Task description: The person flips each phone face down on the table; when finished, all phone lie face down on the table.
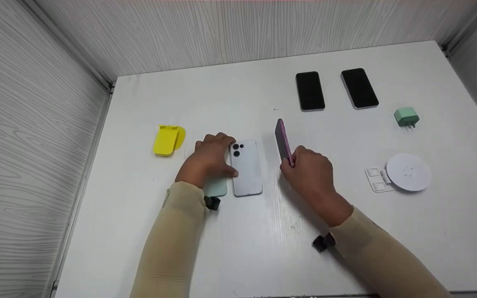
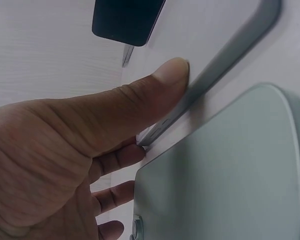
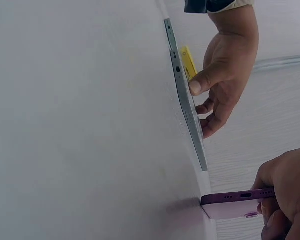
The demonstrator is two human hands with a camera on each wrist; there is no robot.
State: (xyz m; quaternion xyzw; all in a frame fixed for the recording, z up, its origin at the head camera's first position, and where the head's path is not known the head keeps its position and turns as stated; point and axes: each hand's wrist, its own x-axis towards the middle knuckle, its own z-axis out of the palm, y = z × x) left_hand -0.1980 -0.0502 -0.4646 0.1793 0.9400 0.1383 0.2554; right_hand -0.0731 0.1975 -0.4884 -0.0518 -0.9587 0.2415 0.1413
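Observation:
My left hand reaches over a pale green phone that lies back up and is partly hidden beneath it. Its thumb and forefinger touch the near edge of a silvery white phone, also back up, just to the right. In the left wrist view the thumb presses along that edge, while the other fingers extend past the green phone's end. My right hand grips a purple-pink phone between thumb and fingers, tilted up on edge. Whether its lower edge meets the table cannot be told.
Two black-screened phones lie at the back right. A green plug adapter and a white round-topped stand are on the right. A folded yellow phone stand lies left. Walls border the white table.

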